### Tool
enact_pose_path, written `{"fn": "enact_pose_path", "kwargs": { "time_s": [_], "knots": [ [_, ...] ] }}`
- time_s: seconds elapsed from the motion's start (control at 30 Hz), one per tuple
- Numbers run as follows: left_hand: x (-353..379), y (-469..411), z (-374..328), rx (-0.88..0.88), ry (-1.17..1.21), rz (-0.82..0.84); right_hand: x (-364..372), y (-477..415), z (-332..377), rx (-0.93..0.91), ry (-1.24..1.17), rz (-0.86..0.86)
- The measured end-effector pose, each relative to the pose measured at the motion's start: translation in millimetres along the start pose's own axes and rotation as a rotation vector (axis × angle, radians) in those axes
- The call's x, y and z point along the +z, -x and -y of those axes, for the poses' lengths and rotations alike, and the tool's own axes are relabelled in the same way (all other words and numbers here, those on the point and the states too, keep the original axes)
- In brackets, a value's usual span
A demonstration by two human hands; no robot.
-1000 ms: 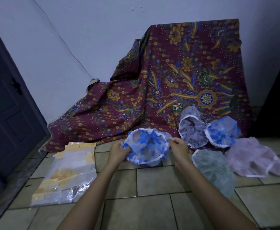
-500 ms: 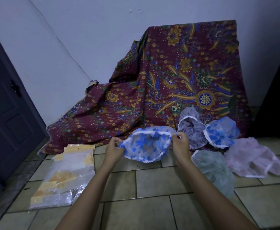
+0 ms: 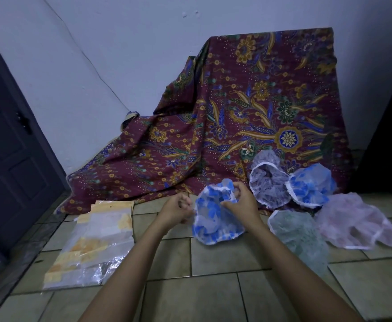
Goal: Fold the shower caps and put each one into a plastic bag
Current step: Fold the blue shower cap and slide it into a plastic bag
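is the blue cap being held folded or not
Not folded. The blue shower cap is bunched and puffy, its white rim gathered in the right hand, not flattened into layers.

Blue flowers on clear plastic, white trim, on the front shower cap [image 3: 216, 220]. Same print on the back blue cap [image 3: 311, 187]. Greyish purple cap [image 3: 269, 185], pale green cap [image 3: 299, 238], pink cap [image 3: 357, 224], all white-edged. Maroon batik cloth [image 3: 236, 112], gold, blue and green blooms. Clear bags [image 3: 90, 242], yellow-orange tops. Beige tiles [image 3: 213, 256].
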State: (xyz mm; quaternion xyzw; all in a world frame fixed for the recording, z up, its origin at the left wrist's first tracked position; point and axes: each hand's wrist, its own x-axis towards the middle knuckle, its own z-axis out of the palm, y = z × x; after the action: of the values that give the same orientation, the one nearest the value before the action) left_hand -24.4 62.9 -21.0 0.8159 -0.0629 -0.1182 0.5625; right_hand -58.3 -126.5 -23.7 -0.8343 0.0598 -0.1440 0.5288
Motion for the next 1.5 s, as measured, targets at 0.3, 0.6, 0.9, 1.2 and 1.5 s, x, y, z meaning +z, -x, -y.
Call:
{"fn": "enact_pose_path", "kwargs": {
  "time_s": [0.3, 0.6, 0.9, 1.2, 1.5],
  "knots": [
    [19, 3, 0, -0.222, 0.11, 0.154, -10, 1, 13, -0.03, -0.352, 0.251],
    [3, -6, 15, -0.03, -0.346, -0.287, -24, -4, 6, -0.105, 0.85, -0.079],
    [14, -10, 18, -0.078, 0.241, -0.313, -13, -5, 4, 0.082, 0.496, -0.079],
    [12, -15, 27, -0.138, -0.013, -0.365, -16, -4, 18, 0.213, 0.108, 0.156],
    [21, -13, 33, -0.098, -0.155, -0.47, -2, 9, 18, -0.169, 0.58, -0.127]
  ]
}}
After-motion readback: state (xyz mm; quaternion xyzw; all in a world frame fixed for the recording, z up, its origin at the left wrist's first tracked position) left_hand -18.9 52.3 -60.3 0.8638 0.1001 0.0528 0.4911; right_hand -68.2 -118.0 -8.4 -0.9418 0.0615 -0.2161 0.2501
